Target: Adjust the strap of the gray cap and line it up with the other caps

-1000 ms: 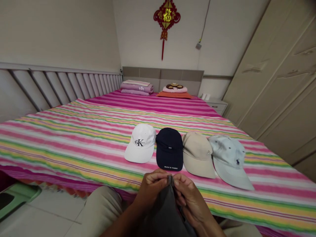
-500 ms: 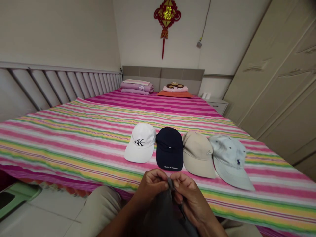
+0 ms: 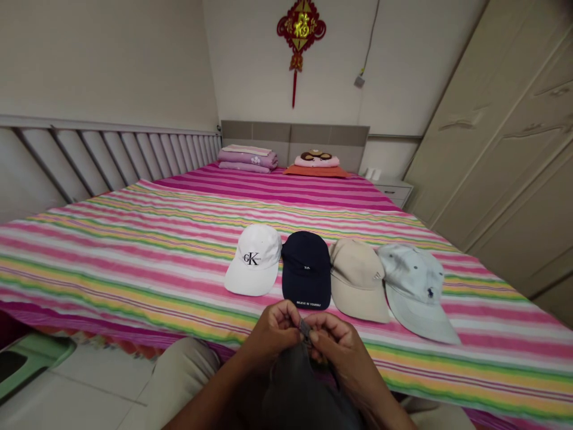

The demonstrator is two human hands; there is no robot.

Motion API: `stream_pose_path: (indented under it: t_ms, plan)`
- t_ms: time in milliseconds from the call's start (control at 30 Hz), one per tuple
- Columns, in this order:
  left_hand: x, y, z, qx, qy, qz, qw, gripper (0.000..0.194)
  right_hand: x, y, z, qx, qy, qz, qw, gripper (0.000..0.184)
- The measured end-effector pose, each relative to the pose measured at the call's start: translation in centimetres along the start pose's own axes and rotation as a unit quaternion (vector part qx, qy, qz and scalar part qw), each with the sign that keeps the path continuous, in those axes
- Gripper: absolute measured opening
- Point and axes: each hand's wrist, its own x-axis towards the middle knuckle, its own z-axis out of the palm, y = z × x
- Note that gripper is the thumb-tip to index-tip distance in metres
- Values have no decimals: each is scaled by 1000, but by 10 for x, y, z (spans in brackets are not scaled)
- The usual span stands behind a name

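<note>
At the near edge of the bed, low in the head view, both hands meet over a dark grey fabric cap (image 3: pixel 298 388) held above the lap. Left hand (image 3: pixel 273 334) closed, fingertips pinched on a small grey strap buckle (image 3: pixel 305 328) at the top of the dark cap; right hand (image 3: pixel 338 349) likewise closed, thumb and forefinger pinching the same buckle from the other side. Hands touch each other at the buckle. Dark cap hangs below the fingers, off the bed, its lower part cut by the frame edge. On the striped pink, green and yellow bedspread (image 3: pixel 134 251), just beyond the hands, four caps lie in a row, brims toward the near edge: white cotton cap with black letters (image 3: pixel 255 260), navy cap with small white print on the brim (image 3: pixel 307 269), beige cap (image 3: pixel 358 278), pale blue washed cap (image 3: pixel 416 286). Neighbouring caps touch or slightly overlap at their sides. Navy brim lies nearest the knuckles, apart from them. Left of the white cap the spread is bare to the slatted grey side rail (image 3: pixel 134 155); behind the row it runs bare to folded purple bedding (image 3: pixel 248 160) and an orange pillow (image 3: pixel 317 171) at the headboard. Cream wardrobe doors (image 3: pixel 505 149) stand close along the right side. Green plastic stool (image 3: pixel 31 358) on the floor, lower left.
</note>
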Motion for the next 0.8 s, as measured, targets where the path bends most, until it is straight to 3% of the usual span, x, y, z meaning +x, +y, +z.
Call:
stream_pose_path:
  t_ms: [200,333,433,800]
  plan:
    - [4,1,1,63,-3,-26,998,31,0,-3,-5,-19,-34,-20,999,24]
    - [5,-2,-4,98,-58,-85,990,25,2,-4,-8,-42,-4,-36,998,24]
    - [5,-4,-8,93,-86,-116,985,19,4,-4,-9,9,-21,-6,1000,23]
    - [2,0,-4,44,-64,-131,988,16,7,-15,-1,122,-52,-9,991,24]
